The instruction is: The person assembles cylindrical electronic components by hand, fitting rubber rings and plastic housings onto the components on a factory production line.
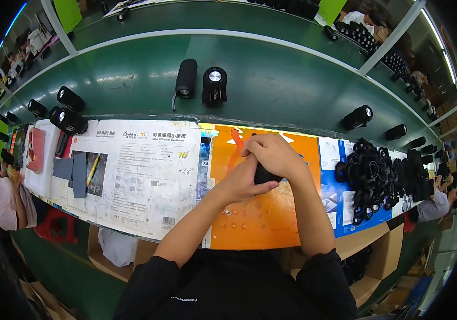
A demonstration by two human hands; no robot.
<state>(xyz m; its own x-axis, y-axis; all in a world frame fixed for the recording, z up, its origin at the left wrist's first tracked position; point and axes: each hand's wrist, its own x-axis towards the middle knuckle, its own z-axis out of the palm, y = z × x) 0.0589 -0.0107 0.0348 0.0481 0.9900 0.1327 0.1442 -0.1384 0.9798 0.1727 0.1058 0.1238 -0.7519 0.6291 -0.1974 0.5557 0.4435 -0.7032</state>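
Over the orange sheet (265, 224) my two hands close together around a black cylindrical speaker body (264, 174). My left hand (243, 180) grips it from the left and below, with the thumb across its near end. My right hand (277, 153) wraps over the top, its fingers overlapping the left ones. Most of the piece is hidden by my hands. An orange-red strip (236, 149) lies just beyond my left hand. To the right is a heap of black rings (370, 178), with a stack of black tubular parts (414, 176) beside it.
Ahead, two black speakers (187, 80) stand on the green conveyor belt (281, 74); more lie along it. At left are a white printed board (148, 213), grey cloths (79, 178), a yellow pen (93, 169) and a red pouch (36, 152). Cardboard boxes (386, 250) stand below; co-workers sit both sides.
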